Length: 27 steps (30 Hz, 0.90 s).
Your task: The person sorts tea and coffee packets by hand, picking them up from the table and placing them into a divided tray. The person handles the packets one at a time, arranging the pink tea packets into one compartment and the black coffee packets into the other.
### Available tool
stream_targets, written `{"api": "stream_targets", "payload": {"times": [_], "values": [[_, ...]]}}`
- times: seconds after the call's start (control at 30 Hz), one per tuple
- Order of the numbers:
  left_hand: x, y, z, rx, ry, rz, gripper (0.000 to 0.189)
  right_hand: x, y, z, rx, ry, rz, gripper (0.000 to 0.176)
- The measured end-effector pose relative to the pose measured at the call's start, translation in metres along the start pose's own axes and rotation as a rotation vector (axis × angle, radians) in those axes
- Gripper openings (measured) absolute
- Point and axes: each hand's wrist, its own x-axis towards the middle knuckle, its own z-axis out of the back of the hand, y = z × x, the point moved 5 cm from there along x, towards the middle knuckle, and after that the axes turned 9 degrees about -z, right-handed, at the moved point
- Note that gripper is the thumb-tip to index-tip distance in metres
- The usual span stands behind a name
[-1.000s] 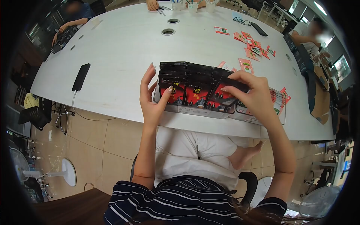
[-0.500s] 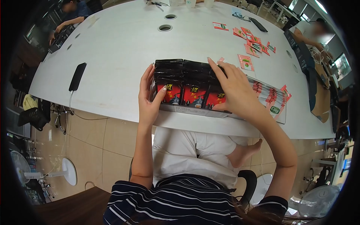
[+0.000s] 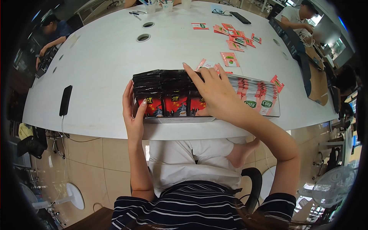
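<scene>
Rows of black and red coffee sachets (image 3: 176, 104) stand packed in the left part of a long shallow tray (image 3: 184, 120) at the table's near edge. My left hand (image 3: 134, 119) wraps the left end of these rows, thumb on the front sachet and fingers down the side. Across the right end of the rows lies my right hand (image 3: 219, 94), thumb low at the front and fingers reaching over the back; it hides part of the sachets. Pink and white Cozy sachets (image 3: 267, 102) fill the tray's right part, beside my right wrist.
Loose pink sachets (image 3: 230, 59) lie scattered beyond the tray. A black phone (image 3: 66, 100) on a cable lies at left. Glasses (image 3: 221, 12), another phone (image 3: 240, 17) and cups (image 3: 167, 6) are at the back. Open cardboard boxes (image 3: 317, 82) line the right edge, where a person sits.
The view has shifted, so the table things appear further left. The tray now looks straighter, with less of its front wall and more Cozy sachets showing. Both hands keep their hold.
</scene>
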Motion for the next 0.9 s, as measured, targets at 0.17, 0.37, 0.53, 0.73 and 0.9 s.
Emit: {"api": "stream_targets", "payload": {"times": [0.17, 0.37, 0.53, 0.73, 0.9], "values": [[-0.001, 0.000, -0.003, 0.043, -0.016, -0.017, 0.059, -0.002, -0.005, 0.002, 0.039, -0.015, 0.003, 0.120], [-0.001, 0.003, -0.001, -0.005, -0.007, -0.018, 0.058, -0.020, -0.039, 0.030, 0.341, -0.141, 0.016, 0.094], [-0.001, 0.000, -0.003, 0.045, -0.023, -0.035, 0.057, -0.084, -0.106, 0.065, 0.411, -0.294, -0.333, 0.065], [-0.001, 0.002, -0.002, 0.044, -0.022, -0.032, 0.058, -0.149, -0.164, 0.011, 0.629, -0.501, -0.748, 0.057], [-0.002, 0.001, -0.004, 0.079, -0.025, -0.021, 0.060, -0.147, -0.159, 0.001, 0.793, -0.622, -0.712, 0.054]]}}
